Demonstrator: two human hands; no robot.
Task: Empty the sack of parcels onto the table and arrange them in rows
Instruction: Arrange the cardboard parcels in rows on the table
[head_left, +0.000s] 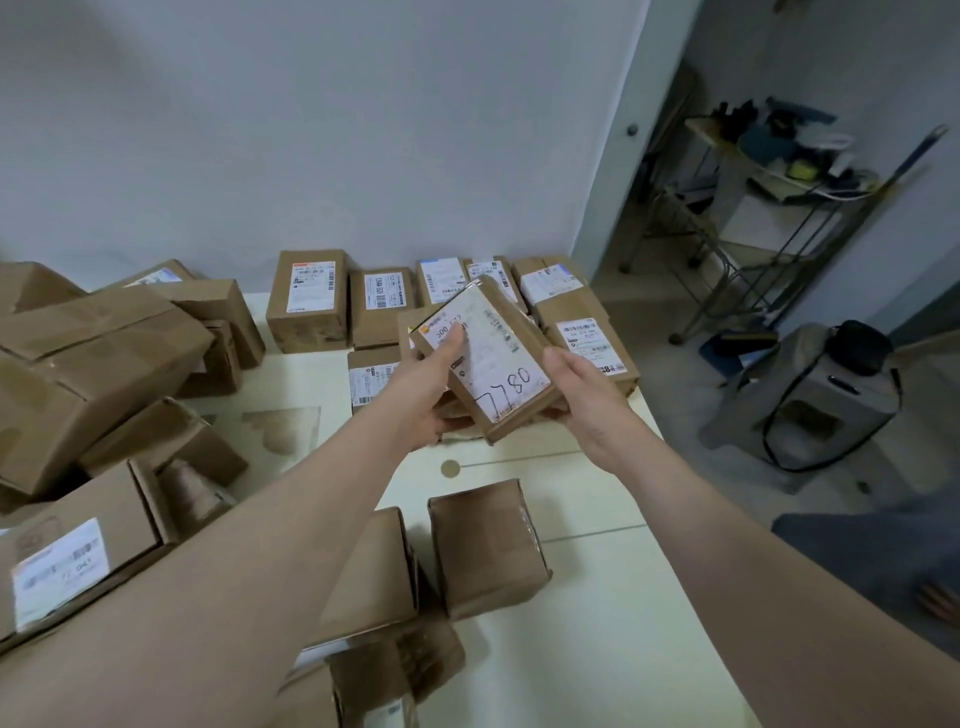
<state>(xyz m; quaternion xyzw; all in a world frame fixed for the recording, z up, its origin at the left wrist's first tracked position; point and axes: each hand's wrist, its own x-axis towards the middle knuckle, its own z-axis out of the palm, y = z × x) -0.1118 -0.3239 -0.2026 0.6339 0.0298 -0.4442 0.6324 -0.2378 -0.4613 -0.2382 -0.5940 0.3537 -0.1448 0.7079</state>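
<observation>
Both hands hold a flat brown parcel (498, 358) with a white label marked "7780", tilted above the cream table (582, 499). My left hand (426, 384) grips its left side, thumb lying on the label. My right hand (582, 384) holds its right edge from below. Behind it, several labelled parcels stand in a row (382, 301) along the wall, with a second row (592, 338) beginning in front. No sack is visible.
A loose heap of larger cardboard boxes (93, 364) covers the table's left side. Unsorted parcels (488, 545) lie near the front under my arms. To the right, off the table's edge, are a grey bag (810, 400) on the floor and a wire rack (769, 208).
</observation>
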